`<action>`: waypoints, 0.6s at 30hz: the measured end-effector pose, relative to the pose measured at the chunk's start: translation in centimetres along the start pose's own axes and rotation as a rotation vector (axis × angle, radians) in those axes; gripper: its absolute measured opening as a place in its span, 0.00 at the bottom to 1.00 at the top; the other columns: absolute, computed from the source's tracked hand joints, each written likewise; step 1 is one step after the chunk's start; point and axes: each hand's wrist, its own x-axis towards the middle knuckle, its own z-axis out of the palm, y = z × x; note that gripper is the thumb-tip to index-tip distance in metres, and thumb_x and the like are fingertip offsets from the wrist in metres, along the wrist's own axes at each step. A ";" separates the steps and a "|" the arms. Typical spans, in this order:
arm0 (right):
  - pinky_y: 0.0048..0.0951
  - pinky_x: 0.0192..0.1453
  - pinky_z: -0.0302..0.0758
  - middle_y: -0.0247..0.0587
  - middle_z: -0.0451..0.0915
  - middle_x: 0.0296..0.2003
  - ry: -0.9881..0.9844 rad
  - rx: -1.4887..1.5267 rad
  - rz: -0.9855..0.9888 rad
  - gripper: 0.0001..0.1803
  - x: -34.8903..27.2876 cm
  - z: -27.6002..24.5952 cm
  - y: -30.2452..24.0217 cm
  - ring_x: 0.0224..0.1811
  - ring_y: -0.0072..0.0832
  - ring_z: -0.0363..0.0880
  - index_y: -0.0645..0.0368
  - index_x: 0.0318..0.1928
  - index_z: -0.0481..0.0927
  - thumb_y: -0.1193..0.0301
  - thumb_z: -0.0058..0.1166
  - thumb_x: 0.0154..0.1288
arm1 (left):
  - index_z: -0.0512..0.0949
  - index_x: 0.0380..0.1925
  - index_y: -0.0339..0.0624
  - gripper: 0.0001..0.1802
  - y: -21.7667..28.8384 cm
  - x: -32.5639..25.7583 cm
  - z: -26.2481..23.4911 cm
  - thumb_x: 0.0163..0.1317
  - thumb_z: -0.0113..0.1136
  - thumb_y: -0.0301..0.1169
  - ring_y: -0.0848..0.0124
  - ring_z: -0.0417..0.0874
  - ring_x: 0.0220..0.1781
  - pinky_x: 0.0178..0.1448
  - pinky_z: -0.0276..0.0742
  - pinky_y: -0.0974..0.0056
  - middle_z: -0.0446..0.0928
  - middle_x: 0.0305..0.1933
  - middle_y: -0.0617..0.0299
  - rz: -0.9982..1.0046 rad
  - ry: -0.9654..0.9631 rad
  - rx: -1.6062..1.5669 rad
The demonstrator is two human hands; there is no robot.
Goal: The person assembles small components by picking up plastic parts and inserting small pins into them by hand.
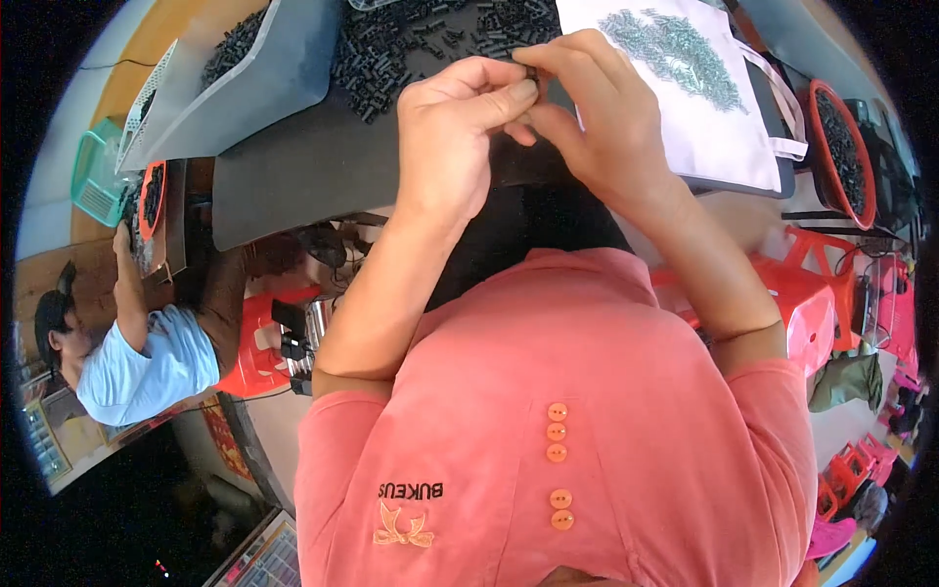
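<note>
Head view. Both hands are raised together over the dark counter (293, 176), fingertips meeting. The left hand (455, 127) is curled, thumb and forefinger pinched closed on a small black part (531, 71). The right hand (597, 108) is likewise closed, its fingertips pressed on the same part from the other side. The part sits between the two sets of fingertips, mostly covered by them; its shape cannot be told.

Just behind the hands, a loose pile of black parts (411, 39) is spread on the counter. To its left a grey tray (284, 68) leans tilted, holding more black pieces. To the right, a white cloth bag (714, 127) lies flat with a heap of small grey-green pieces (675, 49) on it. Further right, a red basket (841, 157) is filled with dark pieces.

The person wears a pink shirt (587, 411) with orange buttons. At far left another person in a light blue shirt (147, 362) works at a separate wooden surface, beside a green basket (96, 176). Red plastic stools (807, 303) stand below right.
</note>
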 end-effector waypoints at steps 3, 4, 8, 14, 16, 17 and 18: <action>0.36 0.37 0.72 0.39 0.75 0.32 0.048 -0.021 -0.005 0.21 -0.4 0.3 0.4 0.34 0.38 0.76 0.59 0.40 0.79 0.73 0.63 0.40 | 0.81 0.34 0.28 0.06 -0.4 0.0 0.5 0.60 0.60 0.22 0.73 0.79 0.28 0.31 0.74 0.70 0.81 0.32 0.56 -0.056 0.064 -0.025; 0.36 0.37 0.72 0.39 0.75 0.32 0.070 -0.054 -0.034 0.21 -0.7 0.4 0.6 0.33 0.38 0.76 0.59 0.40 0.79 0.73 0.63 0.39 | 0.81 0.34 0.28 0.06 -0.4 -0.3 0.7 0.60 0.60 0.22 0.73 0.79 0.28 0.31 0.74 0.70 0.81 0.32 0.56 -0.057 0.065 -0.022; 0.36 0.34 0.71 0.41 0.75 0.30 0.114 -0.115 -0.147 0.21 -1.3 0.6 0.8 0.32 0.37 0.76 0.61 0.40 0.78 0.74 0.62 0.39 | 0.80 0.29 0.31 0.04 -0.7 -0.7 1.3 0.60 0.60 0.22 0.76 0.76 0.24 0.27 0.72 0.72 0.80 0.26 0.60 -0.022 0.095 0.061; 0.35 0.27 0.69 0.40 0.72 0.27 0.140 -0.140 -0.114 0.19 -2.1 0.4 -0.2 0.26 0.36 0.73 0.60 0.37 0.77 0.73 0.61 0.38 | 0.80 0.27 0.32 0.04 -1.1 -1.2 2.0 0.60 0.59 0.21 0.78 0.75 0.22 0.25 0.70 0.72 0.79 0.24 0.62 -0.021 0.099 0.017; 0.35 0.27 0.69 0.40 0.72 0.27 0.164 -0.133 -0.079 0.19 -2.6 0.7 -0.5 0.25 0.36 0.73 0.60 0.37 0.77 0.73 0.61 0.38 | 0.80 0.26 0.32 0.04 -1.5 -1.3 1.7 0.60 0.59 0.21 0.78 0.75 0.22 0.26 0.70 0.73 0.79 0.24 0.62 -0.026 0.105 0.032; 0.35 0.26 0.69 0.40 0.72 0.27 0.188 -0.118 -0.046 0.19 -2.8 1.0 -0.5 0.24 0.36 0.72 0.60 0.37 0.77 0.74 0.61 0.38 | 0.80 0.28 0.32 0.03 -1.4 -1.4 1.7 0.60 0.59 0.20 0.78 0.76 0.23 0.28 0.71 0.73 0.79 0.25 0.62 -0.028 0.089 0.035; 0.35 0.26 0.68 0.40 0.72 0.26 0.197 -0.097 -0.038 0.18 -2.7 1.3 -0.6 0.24 0.35 0.72 0.59 0.37 0.77 0.74 0.61 0.39 | 0.80 0.28 0.32 0.03 -1.1 -1.3 1.5 0.60 0.59 0.20 0.78 0.76 0.24 0.29 0.71 0.74 0.79 0.26 0.62 -0.001 0.074 0.048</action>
